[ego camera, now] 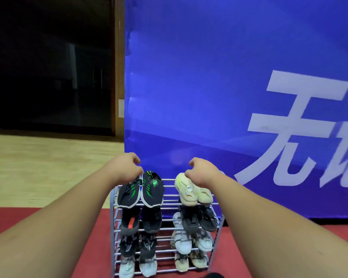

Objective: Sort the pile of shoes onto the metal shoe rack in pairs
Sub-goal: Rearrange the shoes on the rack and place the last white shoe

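Forearms, both bare, enter from the bottom corners and converge on the metal shoe rack (170, 189), which stands on a red mat (38, 217) against a blue banner (209, 77).

We record the left hand (127, 165) at the back left corner of the top shelf, fingers curled, its lower edge meeting the heels of the black-and-green pair (141, 192). The right hand (201, 171) sits toward the back right of that shelf, fingers likewise curled, over the heels of the cream pair (189, 190). For either hand we cannot tell whether it grips a heel or merely rests there.

Both top pairs lie toes toward the front edge, the shoes of each side by side. Below, every shelf carries a pair at its left end and another at its right:
- second shelf: dark shoes (141, 219) left, dark ones right;
- third shelf: black patterned shoes left, white shoes (191, 241) right;
- bottom shelf: pale shoes at both ends.

No loose pile shows in view. We judge the sorting all but finished, with the step in hand being the final seating of the top pairs. The next move calls for freeing both hands without dragging the heels, as the toes sit close to the front bar.
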Demonstrator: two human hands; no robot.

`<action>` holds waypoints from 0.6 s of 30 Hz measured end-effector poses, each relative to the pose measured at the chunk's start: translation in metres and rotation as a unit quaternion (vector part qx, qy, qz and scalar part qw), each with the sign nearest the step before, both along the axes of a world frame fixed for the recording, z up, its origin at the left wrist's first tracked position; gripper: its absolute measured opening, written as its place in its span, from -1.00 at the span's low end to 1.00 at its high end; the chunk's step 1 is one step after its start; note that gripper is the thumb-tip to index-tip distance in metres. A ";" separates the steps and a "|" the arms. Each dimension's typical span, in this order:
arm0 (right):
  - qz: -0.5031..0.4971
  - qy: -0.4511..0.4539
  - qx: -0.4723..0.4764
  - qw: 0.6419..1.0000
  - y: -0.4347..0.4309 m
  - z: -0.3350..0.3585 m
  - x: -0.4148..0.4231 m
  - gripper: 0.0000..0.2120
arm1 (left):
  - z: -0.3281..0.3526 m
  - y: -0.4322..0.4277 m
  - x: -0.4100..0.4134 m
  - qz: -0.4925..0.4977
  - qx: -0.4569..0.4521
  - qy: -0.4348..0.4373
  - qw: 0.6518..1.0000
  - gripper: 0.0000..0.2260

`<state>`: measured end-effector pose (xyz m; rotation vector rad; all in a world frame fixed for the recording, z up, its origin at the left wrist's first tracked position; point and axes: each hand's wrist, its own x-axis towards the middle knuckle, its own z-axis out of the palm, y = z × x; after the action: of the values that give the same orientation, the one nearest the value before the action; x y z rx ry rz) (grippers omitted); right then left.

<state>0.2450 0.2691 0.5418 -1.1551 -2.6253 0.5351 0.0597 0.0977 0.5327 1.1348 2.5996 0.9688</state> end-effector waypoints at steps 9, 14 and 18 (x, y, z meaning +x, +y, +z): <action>0.019 -0.026 0.028 0.999 0.005 -0.034 -0.061 -0.59 | -0.042 0.011 -0.048 0.022 -0.046 0.084 0.995 -0.54; 0.018 -0.022 -0.008 1.000 0.011 -0.084 -0.104 -0.54 | -0.095 0.019 -0.067 0.046 -0.055 0.062 0.995 -0.54; -0.003 0.027 -0.094 0.995 0.022 -0.136 -0.130 -0.58 | -0.143 0.027 -0.081 0.058 -0.038 0.009 0.998 -0.56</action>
<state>0.1147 0.2907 0.4062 -1.1830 -2.5698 0.8140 -0.0210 0.1250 0.3894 0.9900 2.7173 0.8761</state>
